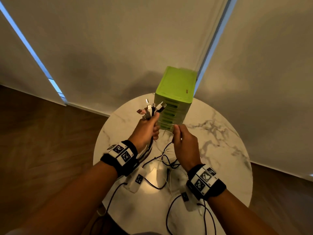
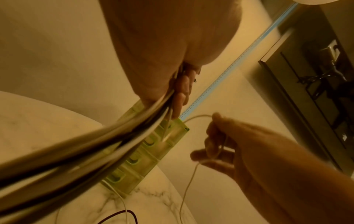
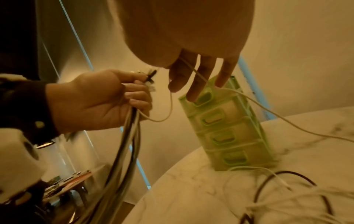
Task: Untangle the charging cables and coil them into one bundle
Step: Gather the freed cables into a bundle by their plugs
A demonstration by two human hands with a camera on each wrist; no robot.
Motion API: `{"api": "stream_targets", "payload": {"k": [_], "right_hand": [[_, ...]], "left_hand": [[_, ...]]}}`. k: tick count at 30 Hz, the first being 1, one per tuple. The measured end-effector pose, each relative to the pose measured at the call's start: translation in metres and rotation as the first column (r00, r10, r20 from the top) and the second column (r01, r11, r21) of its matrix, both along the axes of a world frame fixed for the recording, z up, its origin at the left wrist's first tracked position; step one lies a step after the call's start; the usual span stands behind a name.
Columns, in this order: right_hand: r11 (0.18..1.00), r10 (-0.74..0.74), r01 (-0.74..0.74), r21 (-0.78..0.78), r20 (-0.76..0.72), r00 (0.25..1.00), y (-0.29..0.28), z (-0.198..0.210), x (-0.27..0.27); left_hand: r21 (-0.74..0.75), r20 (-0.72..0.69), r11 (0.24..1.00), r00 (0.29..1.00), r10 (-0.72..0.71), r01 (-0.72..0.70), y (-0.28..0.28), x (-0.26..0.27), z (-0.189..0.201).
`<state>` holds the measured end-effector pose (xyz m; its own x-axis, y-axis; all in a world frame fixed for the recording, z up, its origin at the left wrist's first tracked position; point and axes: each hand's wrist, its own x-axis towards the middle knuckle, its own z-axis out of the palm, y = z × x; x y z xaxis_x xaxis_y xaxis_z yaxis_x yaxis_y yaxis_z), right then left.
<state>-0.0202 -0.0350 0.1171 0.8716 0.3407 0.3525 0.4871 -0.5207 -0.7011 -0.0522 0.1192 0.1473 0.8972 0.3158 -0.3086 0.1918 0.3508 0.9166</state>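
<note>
My left hand (image 1: 147, 131) grips a bundle of black and white charging cables (image 1: 148, 150) over the round marble table (image 1: 220, 150). Their plug ends (image 1: 150, 108) fan out above the fist. The strands hang down past the wrist (image 2: 95, 151) (image 3: 124, 144). My right hand (image 1: 183, 141) is just to the right, at the same height. It holds one thin white cable (image 2: 193, 171) that runs between its thumb and fingers (image 3: 203, 75). One end of this cable arcs over to the left fist; the other trails down to the tabletop (image 3: 268, 112). Loose black and white cables (image 1: 162, 160) lie tangled below both hands.
A green plastic drawer tower (image 1: 176, 92) stands at the table's far edge, right behind my hands. Pale blinds (image 1: 118, 48) hang close behind the table. Wood floor (image 1: 42, 141) surrounds it. Black leads (image 1: 171, 209) from the wrist bands trail over the near table edge.
</note>
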Motion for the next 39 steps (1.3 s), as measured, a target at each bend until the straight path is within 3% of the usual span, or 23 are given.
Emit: {"api": "stream_targets", "payload": {"k": [2, 5, 8, 11, 13, 15, 17, 21, 24, 27, 31, 34, 36, 39], "right_hand": [[0.999, 0.033, -0.030, -0.031, 0.113, 0.993, 0.011, 0.007, -0.002], [0.973, 0.175, -0.124, -0.196, 0.269, 0.947, 0.019, 0.010, -0.007], [0.930, 0.246, -0.140, -0.341, 0.290, 0.925, 0.017, 0.007, -0.014], [0.902, 0.327, -0.307, -0.304, 0.016, 0.945, 0.017, 0.002, -0.020], [0.874, 0.418, -0.460, -0.155, -0.243, 0.875, 0.017, -0.001, -0.025], [0.818, 0.495, -0.571, -0.067, -0.423, 0.759, 0.014, -0.009, -0.033], [0.756, 0.553, -0.653, -0.050, -0.487, 0.676, 0.011, -0.024, -0.043], [0.662, 0.573, -0.743, -0.101, -0.571, 0.588, 0.001, -0.057, -0.053], [0.684, 0.525, -0.718, -0.130, -0.596, 0.608, -0.014, -0.077, -0.045], [0.779, 0.431, -0.615, -0.119, -0.610, 0.665, -0.023, -0.078, -0.022], [0.856, 0.323, -0.494, -0.151, -0.589, 0.740, -0.003, -0.039, 0.007], [0.911, 0.322, -0.410, -0.046, -0.541, 0.777, 0.025, 0.002, 0.010], [0.885, 0.393, -0.464, -0.039, -0.470, 0.790, 0.042, 0.024, 0.004], [0.755, 0.524, -0.612, -0.234, -0.345, 0.779, 0.056, 0.040, -0.008]], "left_hand": [[0.031, -0.044, 0.999, 0.998, -0.042, 0.043, -0.003, -0.003, 0.002], [0.136, -0.099, 0.988, 0.993, -0.058, 0.071, -0.003, -0.008, 0.002], [0.121, -0.083, 0.991, 0.996, -0.042, 0.052, 0.003, -0.014, -0.003], [0.065, -0.032, 0.998, 0.999, -0.009, 0.011, 0.008, -0.016, -0.007], [0.045, 0.002, 0.997, 0.998, 0.061, -0.061, 0.013, -0.016, -0.004], [-0.031, 0.048, 0.988, 0.987, 0.156, -0.155, 0.020, -0.017, 0.002], [-0.118, 0.092, 0.971, 0.972, 0.218, -0.206, 0.030, -0.020, 0.008], [-0.210, 0.128, 0.938, 0.943, 0.307, -0.277, 0.057, -0.032, 0.021], [-0.215, 0.172, 0.930, 0.926, 0.335, -0.297, 0.079, -0.041, 0.027], [-0.129, 0.189, 0.963, 0.948, 0.257, -0.235, 0.090, -0.050, 0.024], [0.078, 0.132, 0.975, 0.971, 0.197, -0.209, 0.084, -0.054, 0.007], [0.153, 0.054, 0.975, 0.987, 0.154, -0.160, 0.067, -0.055, -0.003], [0.138, 0.024, 0.983, 0.993, 0.116, -0.118, 0.054, -0.054, -0.003], [0.145, -0.002, 0.987, 0.997, 0.073, -0.072, 0.042, -0.052, 0.003]]}}
